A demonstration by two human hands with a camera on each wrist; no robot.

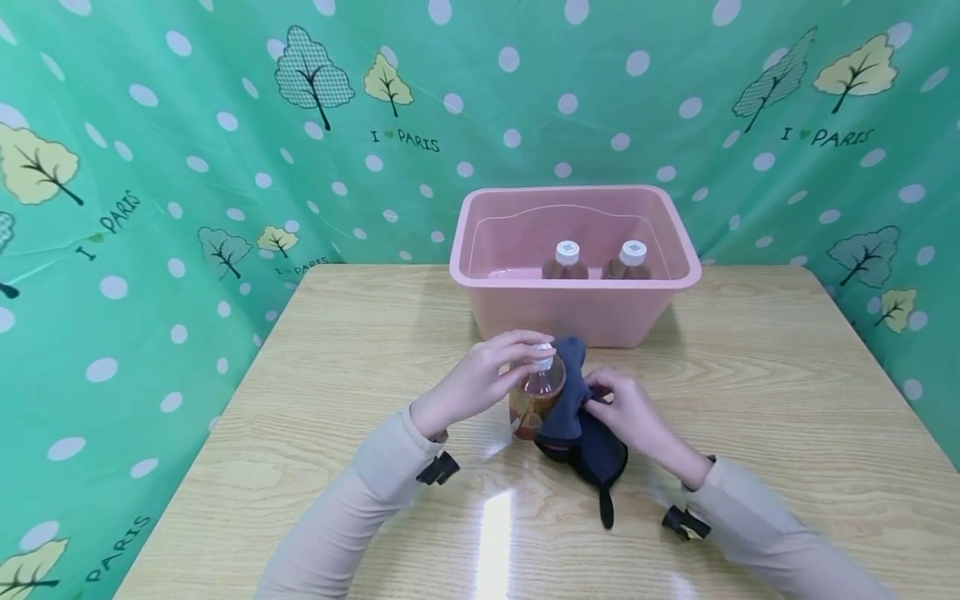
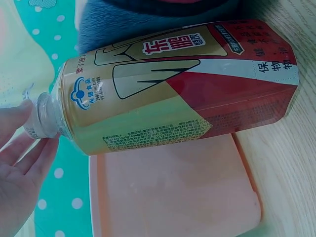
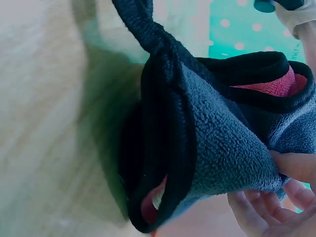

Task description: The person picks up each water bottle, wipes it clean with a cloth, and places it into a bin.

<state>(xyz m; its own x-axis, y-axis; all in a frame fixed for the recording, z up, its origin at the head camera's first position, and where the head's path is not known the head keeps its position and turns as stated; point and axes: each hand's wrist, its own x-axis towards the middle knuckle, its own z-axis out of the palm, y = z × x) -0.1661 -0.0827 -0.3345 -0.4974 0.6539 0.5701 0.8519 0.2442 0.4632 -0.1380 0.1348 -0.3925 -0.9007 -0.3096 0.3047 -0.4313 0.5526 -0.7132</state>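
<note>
An upright drink bottle point(image 1: 528, 412) with a gold and red label point(image 2: 173, 89) stands on the table in front of the pink bin. My left hand point(image 1: 491, 375) holds it at the white cap point(image 2: 44, 116), thumb on one side and fingers on the other. Right beside the bottle is a folded dark blue fleecy cloth point(image 1: 567, 404), with black edging, a reddish-pink inner side point(image 3: 269, 88) and a hanging loop point(image 3: 136, 22). My right hand point(image 1: 622, 408) pinches this cloth between thumb and fingers. Whether the cloth touches the bottle is hard to tell.
Behind my hands the pink bin point(image 1: 555, 312) stands on the wooden table point(image 1: 360, 350). Two white-capped bottles point(image 1: 567, 254) stand inside, towards its right. A green curtain point(image 1: 420, 200) with dots and trees hangs behind and at both sides.
</note>
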